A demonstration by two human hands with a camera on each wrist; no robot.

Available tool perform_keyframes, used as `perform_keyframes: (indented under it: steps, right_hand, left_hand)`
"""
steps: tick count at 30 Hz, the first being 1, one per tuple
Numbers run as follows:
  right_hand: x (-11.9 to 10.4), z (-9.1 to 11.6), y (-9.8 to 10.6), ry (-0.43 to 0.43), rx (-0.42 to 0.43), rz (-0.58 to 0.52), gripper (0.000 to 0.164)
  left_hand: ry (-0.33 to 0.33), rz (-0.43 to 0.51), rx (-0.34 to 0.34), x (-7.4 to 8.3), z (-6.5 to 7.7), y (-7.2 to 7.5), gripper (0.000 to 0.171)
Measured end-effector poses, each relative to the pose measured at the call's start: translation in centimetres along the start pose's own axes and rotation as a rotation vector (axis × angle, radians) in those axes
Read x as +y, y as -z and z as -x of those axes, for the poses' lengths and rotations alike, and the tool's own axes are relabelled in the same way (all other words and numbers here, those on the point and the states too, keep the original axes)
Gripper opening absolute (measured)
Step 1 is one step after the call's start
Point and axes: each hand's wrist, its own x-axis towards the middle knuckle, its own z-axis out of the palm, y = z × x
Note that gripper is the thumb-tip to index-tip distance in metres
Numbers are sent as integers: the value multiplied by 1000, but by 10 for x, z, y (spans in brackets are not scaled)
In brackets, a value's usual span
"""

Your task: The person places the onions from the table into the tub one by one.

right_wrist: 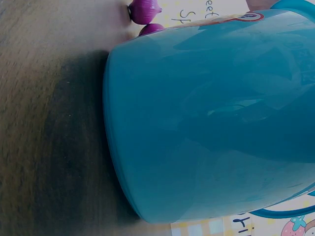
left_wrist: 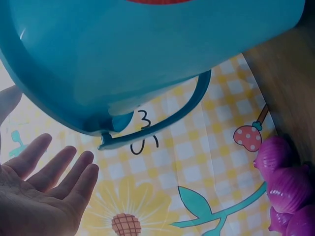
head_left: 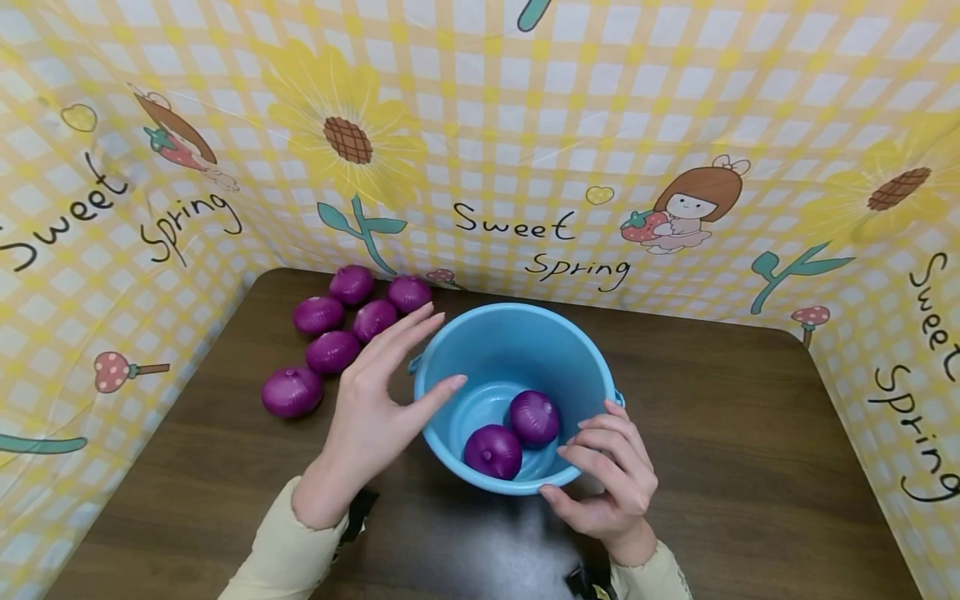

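Observation:
A light blue bucket (head_left: 517, 312) stands on the dark wooden table, with two purple onions (head_left: 492, 452) at its bottom. My right hand (head_left: 611, 479) holds the bucket's front right rim, fingertips over the inside and thumb at the front edge; in the right wrist view the bucket's side (right_wrist: 206, 123) fills most of the frame and the hand is out of sight. My left hand (head_left: 378, 408) is at the bucket's left side, fingers spread and the thumb over the rim. In the left wrist view those fingers lie below the rim, near the bucket's handle (left_wrist: 167, 123), holding nothing.
Several purple onions (head_left: 333, 352) lie in a cluster on the table (head_left: 735, 450), left of the bucket. A yellow checked cloth (head_left: 480, 150) with flowers and lettering rises behind the table and along both sides.

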Motion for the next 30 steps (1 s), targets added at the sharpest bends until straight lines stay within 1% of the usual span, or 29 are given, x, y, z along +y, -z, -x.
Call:
perform_keyframes:
  steps: [7, 17, 21, 26, 30]
  right_hand:
    - [-1, 0, 0, -3, 1, 3, 47]
    - [0, 0, 0, -4, 0, -1, 47]
    - [0, 0, 1, -8, -6, 0, 47]
    - [0, 1, 1, -6, -8, -4, 47]
    - [0, 0, 1, -2, -3, -10, 47]
  left_hand:
    - [1, -18, 49, -6, 2, 7, 67]
    - [46, -61, 67, -14, 5, 16, 68]
    - [47, -69, 77, -16, 5, 19, 68]
    - [50, -73, 108, -17, 3, 22, 68]
    - [57, -84, 114, -18, 3, 25, 69]
